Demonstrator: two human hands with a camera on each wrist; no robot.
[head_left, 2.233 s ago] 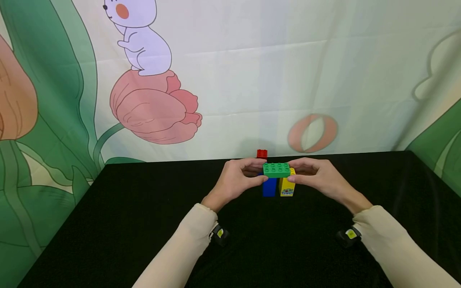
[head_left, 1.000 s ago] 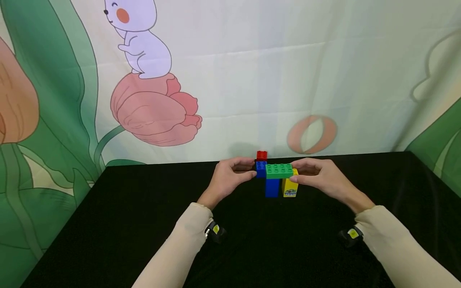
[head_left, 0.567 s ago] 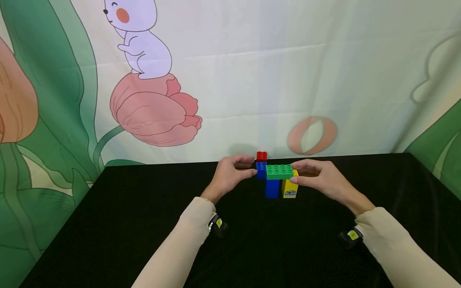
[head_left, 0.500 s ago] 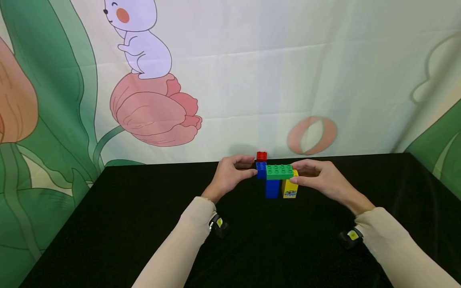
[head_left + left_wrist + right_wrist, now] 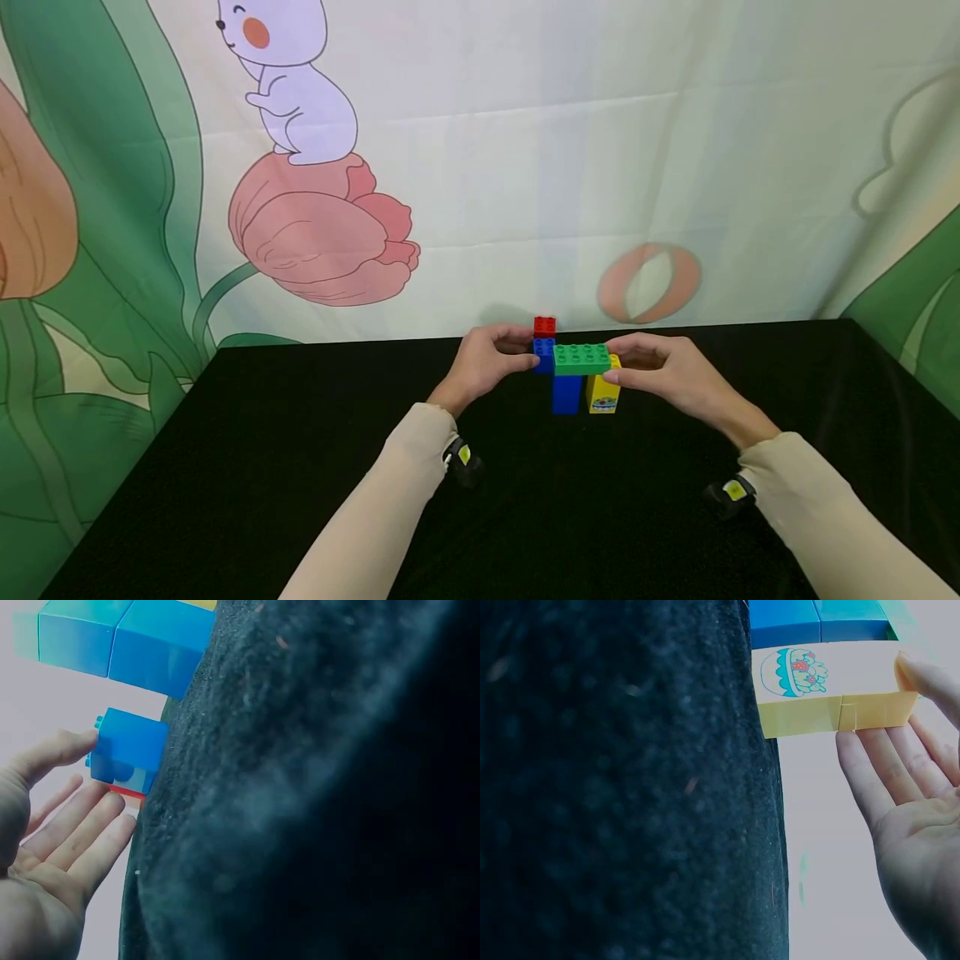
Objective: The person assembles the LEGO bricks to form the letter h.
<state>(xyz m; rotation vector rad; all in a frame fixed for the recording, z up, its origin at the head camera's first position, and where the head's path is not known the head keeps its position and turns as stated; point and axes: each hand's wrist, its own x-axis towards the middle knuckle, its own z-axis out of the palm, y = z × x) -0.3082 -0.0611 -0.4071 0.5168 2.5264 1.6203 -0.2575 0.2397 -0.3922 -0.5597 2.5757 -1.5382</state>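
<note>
A green toy brick (image 5: 582, 360) lies across the top of a stack of blue bricks (image 5: 566, 394). Beside it stands a tall yellow brick (image 5: 603, 393) printed with a fruit bowl, its top partly covered by the green one in the head view. My right hand (image 5: 678, 379) pinches the yellow brick's upper end, thumb in front, fingers behind. A small blue brick (image 5: 127, 746) stands separately, left of and behind the stack. My left hand (image 5: 52, 885) is at it, thumb tip at its studded edge, the other fingers extended towards its far side. Behind it shows a red brick (image 5: 545, 326).
The bricks stand near the back of a table covered in black cloth (image 5: 337, 467). Right behind them hangs a pale curtain (image 5: 480, 200) printed with flowers, leaves and an animal. Dark devices (image 5: 467, 463) are strapped at both wrists.
My left hand has let go of the green brick, shifted left, then edged right to the small blue brick. The right hand stays at the yellow brick, which moved slightly right with the stack.
</note>
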